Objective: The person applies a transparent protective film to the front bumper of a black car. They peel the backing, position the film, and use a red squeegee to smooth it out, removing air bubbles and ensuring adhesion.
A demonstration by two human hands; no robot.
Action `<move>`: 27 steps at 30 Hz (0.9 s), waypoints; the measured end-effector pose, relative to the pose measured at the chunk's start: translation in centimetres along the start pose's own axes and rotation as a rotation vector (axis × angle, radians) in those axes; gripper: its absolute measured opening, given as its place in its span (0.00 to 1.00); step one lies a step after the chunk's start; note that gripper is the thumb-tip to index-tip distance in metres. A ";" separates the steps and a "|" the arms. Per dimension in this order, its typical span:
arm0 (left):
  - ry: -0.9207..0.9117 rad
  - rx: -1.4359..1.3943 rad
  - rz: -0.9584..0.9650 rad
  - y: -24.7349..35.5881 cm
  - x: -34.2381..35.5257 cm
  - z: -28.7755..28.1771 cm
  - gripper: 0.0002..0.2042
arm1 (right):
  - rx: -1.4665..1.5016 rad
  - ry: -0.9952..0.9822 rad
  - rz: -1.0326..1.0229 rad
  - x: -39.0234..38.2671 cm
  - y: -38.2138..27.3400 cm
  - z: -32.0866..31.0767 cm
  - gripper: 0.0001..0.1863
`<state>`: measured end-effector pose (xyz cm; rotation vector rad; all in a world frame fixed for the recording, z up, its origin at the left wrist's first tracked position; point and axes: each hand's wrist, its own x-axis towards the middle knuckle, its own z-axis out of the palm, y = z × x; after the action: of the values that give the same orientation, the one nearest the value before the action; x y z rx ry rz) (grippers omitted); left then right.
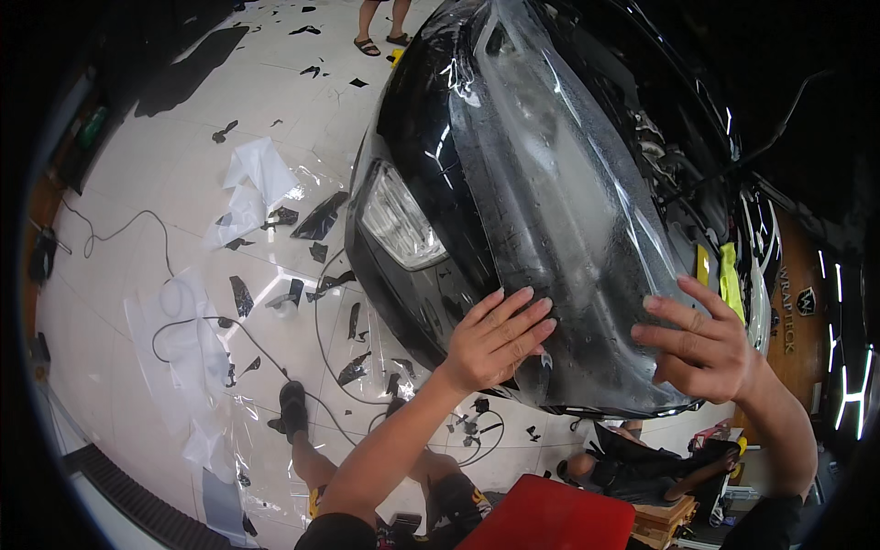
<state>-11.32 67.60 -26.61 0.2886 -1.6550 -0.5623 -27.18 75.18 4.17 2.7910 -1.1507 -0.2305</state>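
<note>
A wet, translucent film (550, 211) lies along a glossy black car panel (422, 137), with droplets and creases across it. My left hand (495, 344) rests on the film's near left part, fingers stretched out and thumb partly hidden below them. To its right my right hand (701, 353) is held at the film's right edge, with fingers spread and slightly bent. No tool shows in either hand. Whether the right fingertips touch the film I cannot tell. A clear lamp (401, 217) sits in the panel to the left of the film.
Dark film scraps (321, 217), white backing sheets (258, 174) and a thin cable (243, 330) litter the tiled floor. Yellow-green strips (731, 282) hang beyond my right hand. A red surface (550, 515) stands close below. Another person's legs (383, 20) show far off; someone in dark clothes (642, 463) is lower right.
</note>
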 end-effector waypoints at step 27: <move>-0.086 0.165 -0.062 0.8 -0.8 2.2 0.16 | 0.072 -0.087 -0.002 -2.7 1.5 3.0 0.09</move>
<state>-13.19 69.12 -27.06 0.4426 -1.7842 -0.4909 -30.70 75.89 1.76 2.8709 -1.1990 -0.3203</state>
